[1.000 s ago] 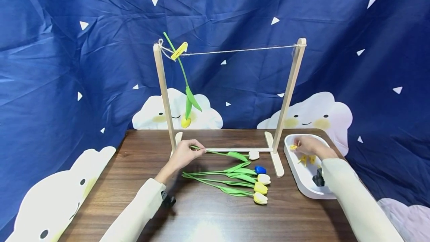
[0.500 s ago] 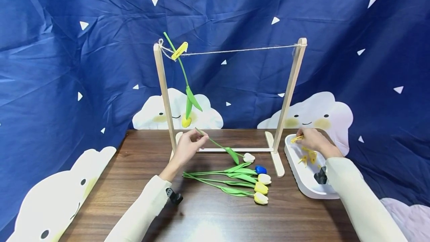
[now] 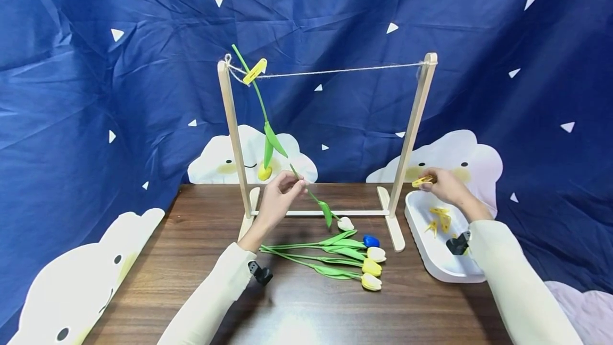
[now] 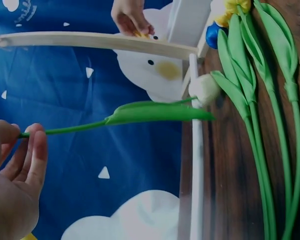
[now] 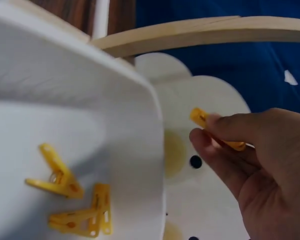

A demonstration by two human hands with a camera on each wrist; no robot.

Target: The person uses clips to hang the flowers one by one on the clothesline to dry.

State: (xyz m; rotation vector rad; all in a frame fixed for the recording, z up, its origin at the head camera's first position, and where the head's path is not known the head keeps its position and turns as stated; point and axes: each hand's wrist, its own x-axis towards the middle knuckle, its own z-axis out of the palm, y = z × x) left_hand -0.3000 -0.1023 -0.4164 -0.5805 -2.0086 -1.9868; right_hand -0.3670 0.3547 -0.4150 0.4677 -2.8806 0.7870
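Note:
My left hand (image 3: 279,198) pinches the upper stem of a white tulip (image 3: 346,223), whose bloom tilts down to the right near the rack's bottom bar. In the left wrist view the stem and its green leaf (image 4: 155,112) stretch away from the fingertips. Above the far end of the tray, my right hand (image 3: 446,186) pinches a yellow clothespin (image 3: 423,180) between thumb and fingers. A yellow tulip (image 3: 265,172) hangs bloom-down from the string (image 3: 335,72), held by another yellow clothespin (image 3: 255,71) near the left post.
The white tray (image 3: 421,249) at the right holds several yellow clothespins (image 5: 60,175). A wooden rack with a left post (image 3: 233,132) and right post (image 3: 413,132) stands at the back. Several tulips (image 3: 330,260), blooms rightward, lie on the brown table (image 3: 191,260).
My left hand has raised the white tulip's stem end and moved right, so the flower slants more steeply. My right hand has lifted a clothespin up out of the tray.

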